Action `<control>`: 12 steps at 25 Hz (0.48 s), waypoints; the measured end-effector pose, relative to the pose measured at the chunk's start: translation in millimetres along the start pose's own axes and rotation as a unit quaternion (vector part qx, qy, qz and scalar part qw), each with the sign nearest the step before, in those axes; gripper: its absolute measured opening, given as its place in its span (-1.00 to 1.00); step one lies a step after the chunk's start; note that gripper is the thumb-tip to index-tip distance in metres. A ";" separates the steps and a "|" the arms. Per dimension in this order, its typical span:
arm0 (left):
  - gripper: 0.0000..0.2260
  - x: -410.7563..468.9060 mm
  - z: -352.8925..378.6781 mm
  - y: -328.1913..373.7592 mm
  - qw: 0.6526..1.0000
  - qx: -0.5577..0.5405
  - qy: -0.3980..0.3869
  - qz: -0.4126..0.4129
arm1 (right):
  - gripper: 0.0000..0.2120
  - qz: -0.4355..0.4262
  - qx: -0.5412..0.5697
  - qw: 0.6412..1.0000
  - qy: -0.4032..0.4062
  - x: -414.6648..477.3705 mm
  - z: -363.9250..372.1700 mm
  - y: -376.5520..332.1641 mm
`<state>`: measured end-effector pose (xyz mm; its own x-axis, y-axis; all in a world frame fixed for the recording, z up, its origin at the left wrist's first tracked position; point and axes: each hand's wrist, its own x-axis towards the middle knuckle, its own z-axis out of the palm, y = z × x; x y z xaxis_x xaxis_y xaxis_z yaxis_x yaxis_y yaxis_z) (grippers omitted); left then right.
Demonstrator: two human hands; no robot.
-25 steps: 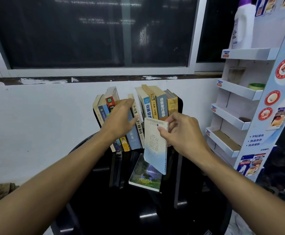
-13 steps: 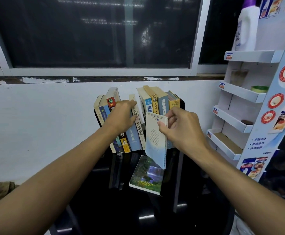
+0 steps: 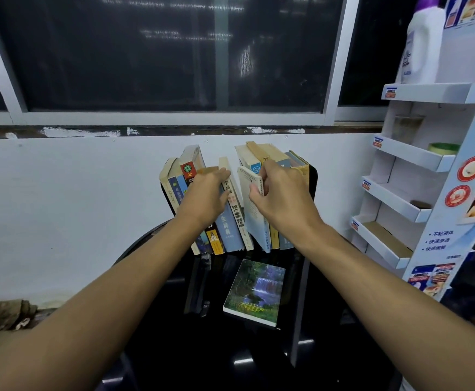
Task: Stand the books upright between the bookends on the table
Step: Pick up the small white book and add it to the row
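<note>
Pale book (image 3: 254, 230) risen into gap; right hand (image 3: 282, 198) pinches it, left hand (image 3: 205, 198) beside.

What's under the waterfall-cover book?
The waterfall-cover book lies flat on the black table; only glossy tabletop shows around its edges. Anything directly beneath it is covered by the book.
</note>
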<state>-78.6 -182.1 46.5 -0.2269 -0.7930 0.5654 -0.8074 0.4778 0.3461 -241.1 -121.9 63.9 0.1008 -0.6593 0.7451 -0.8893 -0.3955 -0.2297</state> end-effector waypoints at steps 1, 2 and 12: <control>-0.55 -0.4 0.1 0.8 1.000 -0.002 0.001 -0.002 | -0.84 -0.006 -0.016 1.000 -0.001 0.9 1.1 -1.1; -0.55 -0.8 0.1 1.3 1.000 -0.004 0.003 -0.004 | -0.85 -0.009 -0.027 1.000 -0.002 2.0 2.6 -2.0; -0.61 -4.4 3.0 0.0 1.000 -0.022 0.016 -0.003 | -0.85 0.017 0.070 0.996 0.060 -5.1 53.5 13.9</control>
<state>-79.2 -179.7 41.8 -0.2052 -0.7837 0.5862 -0.7840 0.4901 0.3809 -230.1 -158.3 23.4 0.0103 -0.5969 0.8023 -0.8196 -0.4646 -0.3352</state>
